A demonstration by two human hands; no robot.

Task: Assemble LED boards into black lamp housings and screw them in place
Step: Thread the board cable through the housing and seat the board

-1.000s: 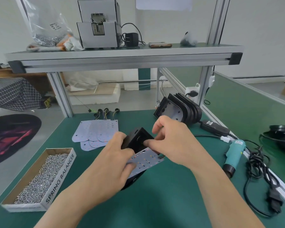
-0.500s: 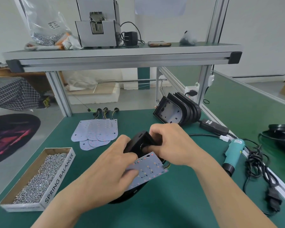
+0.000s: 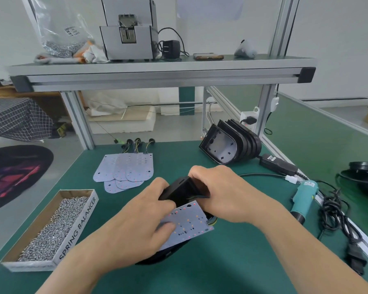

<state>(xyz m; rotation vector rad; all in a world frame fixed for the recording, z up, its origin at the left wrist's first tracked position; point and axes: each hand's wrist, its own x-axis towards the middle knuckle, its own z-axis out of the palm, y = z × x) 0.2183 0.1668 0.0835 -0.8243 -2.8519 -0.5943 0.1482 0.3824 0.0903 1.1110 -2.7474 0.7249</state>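
Housing (image 3: pixel 180 188): left hand (image 3: pixel 136 225), right hand (image 3: pixel 225 194) grip | LED board (image 3: pixel 189 223): under left thumb

- The black lamp housing (image 3: pixel 180 188) is mostly hidden. Only its upper end and a sliver of its lower rim show past the hands and the LED board (image 3: pixel 189 224).
- The left hand (image 3: pixel 136 225) covers the board's left part, and its hold underneath cannot be seen.
- The right hand (image 3: pixel 227 194) has its fingertips tucked out of sight at the housing's end, and the wires (image 3: pixel 197 196) vanish under them.
- In the stack of housings (image 3: pixel 221 147), only the front one shows its inside.
- The print on the bag (image 3: pixel 62 32) is too small to read.
- A black round thing (image 3: pixel 363 175) is cut off by the right edge.
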